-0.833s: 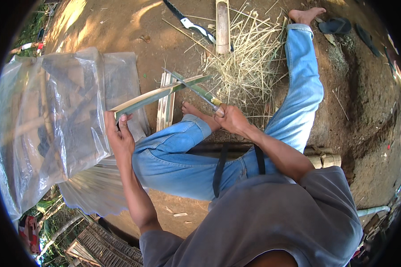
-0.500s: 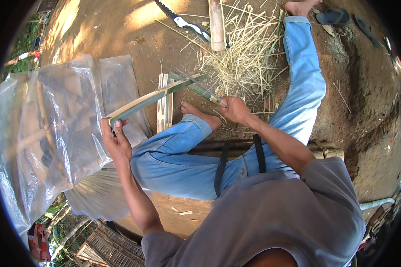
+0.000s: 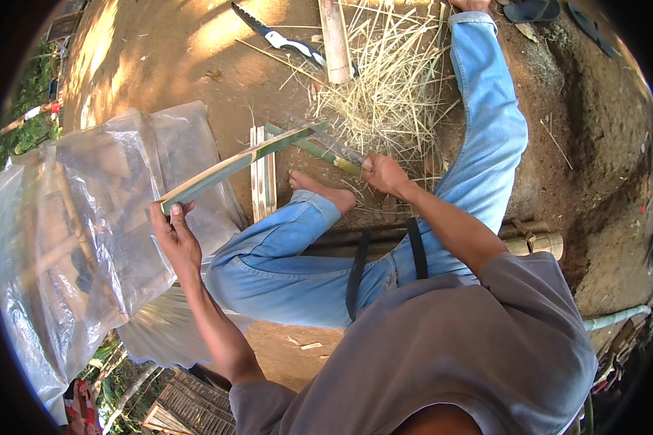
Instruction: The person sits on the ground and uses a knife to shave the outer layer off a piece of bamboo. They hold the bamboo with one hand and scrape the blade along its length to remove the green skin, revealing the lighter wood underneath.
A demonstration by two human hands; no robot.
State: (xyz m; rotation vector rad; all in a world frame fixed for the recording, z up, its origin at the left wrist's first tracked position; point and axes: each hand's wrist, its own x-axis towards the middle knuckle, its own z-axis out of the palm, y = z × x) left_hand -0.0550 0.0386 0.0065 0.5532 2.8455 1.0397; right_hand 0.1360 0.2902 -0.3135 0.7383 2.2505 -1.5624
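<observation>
My left hand point(image 3: 179, 239) grips the near left end of a split bamboo strip point(image 3: 228, 170), thumb on its green side. The strip slants up and to the right, its pale cut edge facing up. My right hand point(image 3: 386, 176) is closed round the handle of a knife point(image 3: 350, 154), whose blade is smeared by motion. The blade points left toward the strip's far end; whether they touch I cannot tell. Below them a shorter green bamboo piece point(image 3: 318, 151) lies slanted, close to my right hand. Beside my bare foot lie narrow pale bamboo slats point(image 3: 263, 177).
A heap of thin bamboo shavings point(image 3: 392, 94) lies ahead, beside a wide bamboo piece point(image 3: 334, 43). A folding saw point(image 3: 290, 45) with a black-and-white handle lies left of it. Clear plastic sheeting point(image 3: 116, 196) covers things at left. Sandals point(image 3: 533, 11) lie at far right.
The whole view has shifted slightly. My right hand and the knife have moved a little to the right against the ground. My left hand still holds the bamboo strip.
</observation>
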